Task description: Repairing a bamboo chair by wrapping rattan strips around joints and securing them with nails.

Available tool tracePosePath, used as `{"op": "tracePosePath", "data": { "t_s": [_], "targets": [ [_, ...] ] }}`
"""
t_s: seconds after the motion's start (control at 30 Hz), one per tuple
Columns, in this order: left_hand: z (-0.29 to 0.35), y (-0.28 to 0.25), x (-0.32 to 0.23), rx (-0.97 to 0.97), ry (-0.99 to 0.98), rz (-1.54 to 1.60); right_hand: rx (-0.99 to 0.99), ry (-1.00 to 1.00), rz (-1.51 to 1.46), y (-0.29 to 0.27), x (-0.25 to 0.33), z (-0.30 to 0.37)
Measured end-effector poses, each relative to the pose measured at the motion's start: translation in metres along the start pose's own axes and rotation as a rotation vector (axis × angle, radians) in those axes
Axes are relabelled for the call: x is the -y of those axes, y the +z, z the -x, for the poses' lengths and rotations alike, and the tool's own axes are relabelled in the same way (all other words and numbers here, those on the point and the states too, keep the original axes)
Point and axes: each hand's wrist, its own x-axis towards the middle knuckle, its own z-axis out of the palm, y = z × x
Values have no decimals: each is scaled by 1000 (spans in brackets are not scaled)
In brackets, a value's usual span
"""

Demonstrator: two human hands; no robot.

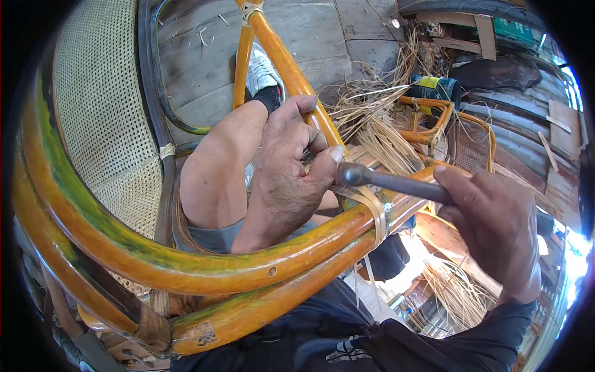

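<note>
My right hand (496,217) is wrapped round a hammer (406,184) with a dark metal shaft. Its rounded head touches or nearly touches my left thumb at a joint of the rattan frame (297,257). Beside the upright rattan pole (291,68), my left hand (288,167) has its fingers curled and the thumb bent in. Anything between those fingertips is hidden. Pale binding strips (375,214) wrap the joint just below the hammer head, with loose ends hanging down. The frame's glossy orange-brown poles have green streaks and curve across in front of my body.
A woven cane panel (102,118) with a dark rim stands at left. Loose cane strips (378,133) heap on the plank floor (198,68), near a smaller rattan frame (440,118) and a dark green can (439,90). My bare knee is beside the left hand.
</note>
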Motion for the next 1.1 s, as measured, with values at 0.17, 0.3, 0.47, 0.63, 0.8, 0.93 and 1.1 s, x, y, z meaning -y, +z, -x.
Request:
{"op": "tracePosePath", "data": {
  "t_s": [0.17,0.3,0.47,0.63,0.8,0.93,1.1],
  "targets": [
    [-1,-5,-11,27,-46,55,-226,57,-262,0,-7,6],
    [-4,8,-6,67,-142,164,-243,14,-268,5,-15,8],
    [0,-5,-4,-11,-22,93,-214,-35,-266,14,-11,2],
    [-1,5,-1,4,-39,115,-301,43,-314,26,-17,4],
    [1,2,0,25,-136,169,-93,5,-218,28,-15,-1],
    [0,-1,-1,15,44,41,-232,44,-335,31,-16,1],
    [0,0,8,16,-18,134,-99,25,-303,28,-13,-2]
  ]
}}
